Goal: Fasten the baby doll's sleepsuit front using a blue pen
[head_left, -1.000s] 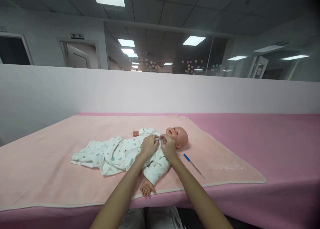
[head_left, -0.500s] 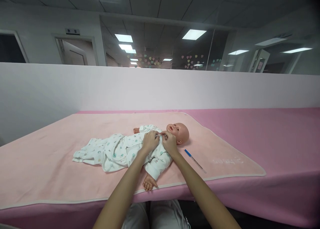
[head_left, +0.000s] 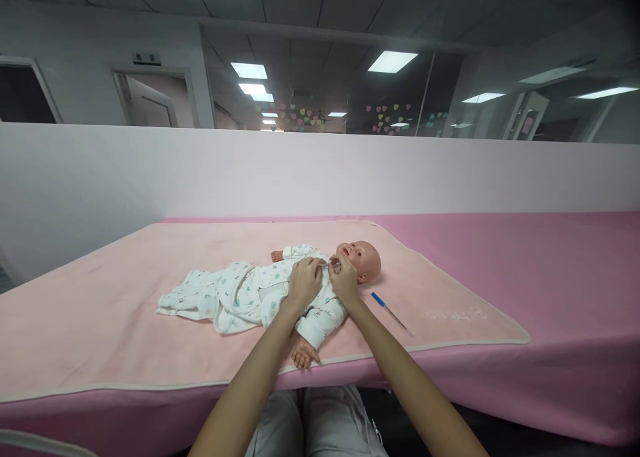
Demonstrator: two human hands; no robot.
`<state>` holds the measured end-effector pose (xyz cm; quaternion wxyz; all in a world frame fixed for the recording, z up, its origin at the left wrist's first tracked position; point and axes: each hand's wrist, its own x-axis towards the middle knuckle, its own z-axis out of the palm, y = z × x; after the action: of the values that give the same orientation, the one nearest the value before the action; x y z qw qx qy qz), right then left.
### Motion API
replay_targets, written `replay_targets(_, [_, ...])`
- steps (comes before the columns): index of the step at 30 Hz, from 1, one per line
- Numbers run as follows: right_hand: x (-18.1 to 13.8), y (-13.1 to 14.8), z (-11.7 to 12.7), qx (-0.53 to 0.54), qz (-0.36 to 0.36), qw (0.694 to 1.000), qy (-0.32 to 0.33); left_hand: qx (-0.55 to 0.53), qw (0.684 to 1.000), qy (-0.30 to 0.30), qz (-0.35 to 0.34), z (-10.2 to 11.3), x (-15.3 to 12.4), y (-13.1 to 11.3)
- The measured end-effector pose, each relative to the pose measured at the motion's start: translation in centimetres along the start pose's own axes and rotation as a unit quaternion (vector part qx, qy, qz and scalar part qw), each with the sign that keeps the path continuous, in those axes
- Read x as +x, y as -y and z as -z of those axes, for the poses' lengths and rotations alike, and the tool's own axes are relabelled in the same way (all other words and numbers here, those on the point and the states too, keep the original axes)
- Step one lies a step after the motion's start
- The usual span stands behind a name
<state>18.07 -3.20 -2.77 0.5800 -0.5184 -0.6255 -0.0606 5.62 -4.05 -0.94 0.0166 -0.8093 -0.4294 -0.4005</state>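
Note:
A baby doll [head_left: 363,258] lies on its back on a pale pink blanket [head_left: 150,297], head to the right, dressed in a white printed romper [head_left: 240,297]. My left hand [head_left: 304,280] and my right hand [head_left: 343,280] rest together on the doll's upper chest, just below the chin. Both pinch the romper's neckline with fingers closed. The doll's near arm sticks out toward me from its sleeve, its bare hand [head_left: 303,356] by the blanket's front edge.
A blue-capped pen [head_left: 391,314] lies on the blanket right of the doll. The blanket covers a darker pink table [head_left: 550,277] backed by a low white partition [head_left: 320,170]. My legs show under the table's front edge.
My hands have stayed pinched at the doll's neckline, creeping slightly closer to the chin. The view has shifted a little, so the doll sits higher and further right.

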Motion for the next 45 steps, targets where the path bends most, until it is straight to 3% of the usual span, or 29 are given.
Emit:
replay_targets(13, [-0.2, 0.8, 0.5, -0.035, 0.03, 0.996, 0.074, 0.088, 0.996, 0.021, 0.011, -0.4, -0.1, 0.0])
replay_targets(21, [-0.3, 0.9, 0.6, -0.083, 0.051, 0.993, 0.061, 0.107, 0.992, -0.032, -0.067, 2.1, -0.7, -0.6])
replay_targets(24, [-0.2, 1.1, 0.7, -0.108, 0.067, 0.991, 0.035, 0.073, 0.996, -0.013, -0.04, 3.2, -1.0, 1.1])
replay_targets(27, [0.1, 1.7, 0.7, -0.126, 0.097, 0.987, 0.012, -0.031, 0.999, 0.038, 0.024, 4.0, -1.1, 3.3])
replay_targets(32, [0.3, 2.6, 0.2, -0.09, 0.166, 0.98, 0.059, -0.21, 0.972, 0.085, 0.054, 4.8, -0.9, 4.9])
replay_targets(45, [0.3, 2.0, -0.2, 0.006, 0.105, 0.991, 0.088, -0.207, 0.973, 0.083, 0.065, 5.3, -1.2, 4.1])
